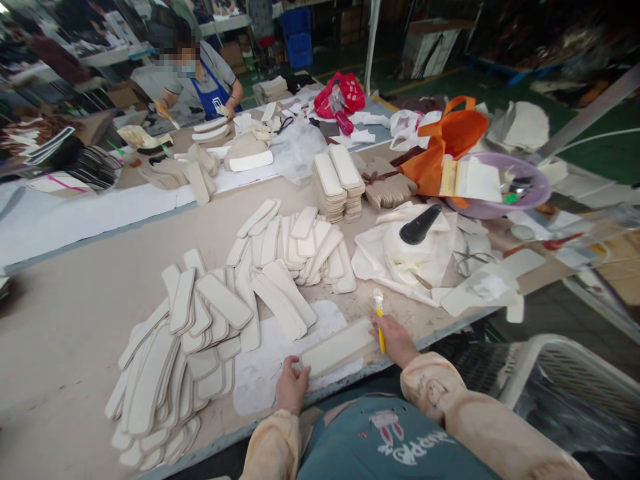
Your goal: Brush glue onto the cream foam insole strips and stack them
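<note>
Nearest the camera is a teal apron with a printed rabbit, worn against the edge of a long counter. On the counter, a wide, loose heap of pale strips fans out to the left, with a looser cluster beyond it and neat upright stacks farther back. A white container topped with a black cone sits on crumpled sheeting to the right. In front, a white sheet lies partly under one flat, round-ended strip, which spans between the hands. It looks light, thin and fairly stiff, probably bending a little if lifted by one end; its edges or rounded ends would be the places to hold, keeping the face untouched. The left hand is at its left end, fingers curled, though whether they pinch or just steady it I cannot tell. The right hand grasps a yellow-handled brush, its white-coated head pointing away, fingertips beside the strip's other end.
</note>
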### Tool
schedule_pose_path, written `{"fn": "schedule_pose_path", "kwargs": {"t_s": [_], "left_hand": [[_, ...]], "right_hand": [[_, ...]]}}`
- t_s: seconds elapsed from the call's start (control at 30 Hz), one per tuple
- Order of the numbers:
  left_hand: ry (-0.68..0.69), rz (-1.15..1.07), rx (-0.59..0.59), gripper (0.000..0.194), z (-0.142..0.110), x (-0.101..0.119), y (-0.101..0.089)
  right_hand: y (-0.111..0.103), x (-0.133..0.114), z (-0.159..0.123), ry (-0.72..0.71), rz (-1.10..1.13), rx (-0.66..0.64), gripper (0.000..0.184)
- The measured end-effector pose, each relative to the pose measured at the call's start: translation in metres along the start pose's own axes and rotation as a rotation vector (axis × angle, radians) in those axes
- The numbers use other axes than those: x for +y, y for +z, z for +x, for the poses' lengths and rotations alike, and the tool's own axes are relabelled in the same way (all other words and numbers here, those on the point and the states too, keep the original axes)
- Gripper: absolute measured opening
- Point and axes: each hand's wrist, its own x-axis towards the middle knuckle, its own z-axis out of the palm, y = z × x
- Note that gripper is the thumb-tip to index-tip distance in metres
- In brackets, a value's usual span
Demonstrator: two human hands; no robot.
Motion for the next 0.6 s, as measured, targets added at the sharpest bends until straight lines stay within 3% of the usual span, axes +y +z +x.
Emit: {"fn": "schedule_pose_path", "kwargs": {"t_s": [0.3, 0.6], "left_hand": [[0.023, 0.004, 0.002, 0.033, -0.004, 0.010, -0.003], [0.027, -0.073, -0.002, 0.035, -0.006, 0.002, 0.000]], "right_hand": [[-0.005, 0.002, 0.009, -0.115, 0.116, -0.038, 0.032], [-0.005, 0.006, 0.013, -0.111, 0.150, -0.072, 0.022]]}}
